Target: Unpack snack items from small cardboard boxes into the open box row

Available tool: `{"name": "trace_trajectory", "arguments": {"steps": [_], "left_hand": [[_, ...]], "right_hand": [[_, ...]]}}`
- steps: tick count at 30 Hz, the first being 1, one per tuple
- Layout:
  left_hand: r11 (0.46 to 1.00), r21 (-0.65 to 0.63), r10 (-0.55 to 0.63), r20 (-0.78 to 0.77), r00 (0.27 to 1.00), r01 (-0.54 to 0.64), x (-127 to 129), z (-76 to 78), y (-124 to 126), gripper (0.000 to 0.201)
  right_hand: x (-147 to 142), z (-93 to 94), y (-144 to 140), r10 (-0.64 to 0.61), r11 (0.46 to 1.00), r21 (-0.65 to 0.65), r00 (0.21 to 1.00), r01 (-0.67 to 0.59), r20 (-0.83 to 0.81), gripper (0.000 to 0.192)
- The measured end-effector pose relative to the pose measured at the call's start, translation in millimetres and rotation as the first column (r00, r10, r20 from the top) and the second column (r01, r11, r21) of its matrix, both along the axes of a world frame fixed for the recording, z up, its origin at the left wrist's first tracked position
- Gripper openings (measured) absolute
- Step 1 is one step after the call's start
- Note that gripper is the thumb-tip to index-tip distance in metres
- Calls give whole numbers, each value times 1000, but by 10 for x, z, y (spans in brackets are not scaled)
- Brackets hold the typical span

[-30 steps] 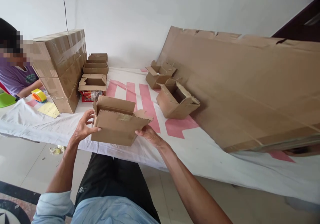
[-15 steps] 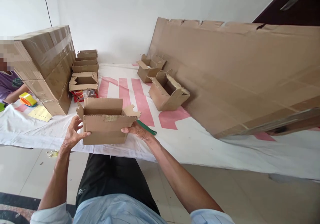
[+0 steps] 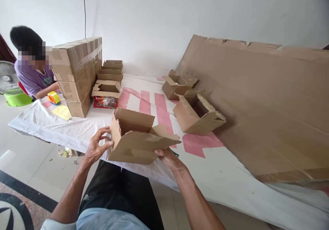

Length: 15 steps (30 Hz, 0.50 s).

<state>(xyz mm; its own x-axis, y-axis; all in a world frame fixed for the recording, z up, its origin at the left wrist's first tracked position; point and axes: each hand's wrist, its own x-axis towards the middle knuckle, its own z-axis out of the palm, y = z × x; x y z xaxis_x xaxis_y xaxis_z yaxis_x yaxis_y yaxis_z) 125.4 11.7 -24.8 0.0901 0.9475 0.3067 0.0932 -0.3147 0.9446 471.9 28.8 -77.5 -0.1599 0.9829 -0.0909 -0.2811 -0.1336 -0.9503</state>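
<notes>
I hold a small open cardboard box in front of me, above the near edge of the white cloth. My left hand grips its left end with fingers spread on the side. On the right, my right hand supports the lower corner from beneath. The box is tilted, its flaps stand open, and a patch of tape shows on the front flap.
Two more open small boxes lie on the cloth by a big flat cardboard sheet. At left stand stacked taped cartons, a row of open boxes, a red packet and tape roll. A seated person is far left.
The box has tilted, its right end swinging toward me, and my view has swung back to the left. Both hands keep their hold on it.
</notes>
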Motion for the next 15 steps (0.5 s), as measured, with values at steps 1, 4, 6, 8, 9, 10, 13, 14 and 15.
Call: {"name": "trace_trajectory", "arguments": {"steps": [1,4,6,8,9,10,13,14,15], "left_hand": [[1000,-13,16,25,1000,-16,5,-28,7,49],[998,-52,47,85,995,-43,24,-64,33,46],[997,-69,50,108,993,-42,12,-33,44,45],[997,-70,44,112,993,-36,-61,26,27,42],[997,-71,46,111,993,-39,-132,54,5,41],[996,-75,57,106,993,-49,-227,77,-25,41],[972,-146,196,63,979,-185,-630,111,-125,57],[950,-168,273,32,961,-264,-776,121,-152,66],[918,-169,367,11,930,-360,-910,135,-178,77]], "right_hand": [[-1,2,-10,-4,1000,-4,1000,4,2,69],[3,1,-16,-9,1000,-24,1000,10,29,72],[-12,19,-6,-4,1000,-19,999,5,47,73],[-75,73,-9,7,1000,11,998,-8,60,74],[-131,117,-23,6,1000,29,998,-8,62,74],[-206,170,-47,8,999,50,998,-11,64,74],[-540,374,-150,68,988,131,993,-80,95,71],[-682,444,-177,122,976,164,983,-144,137,71],[-832,509,-195,127,967,196,975,-162,180,73]]}}
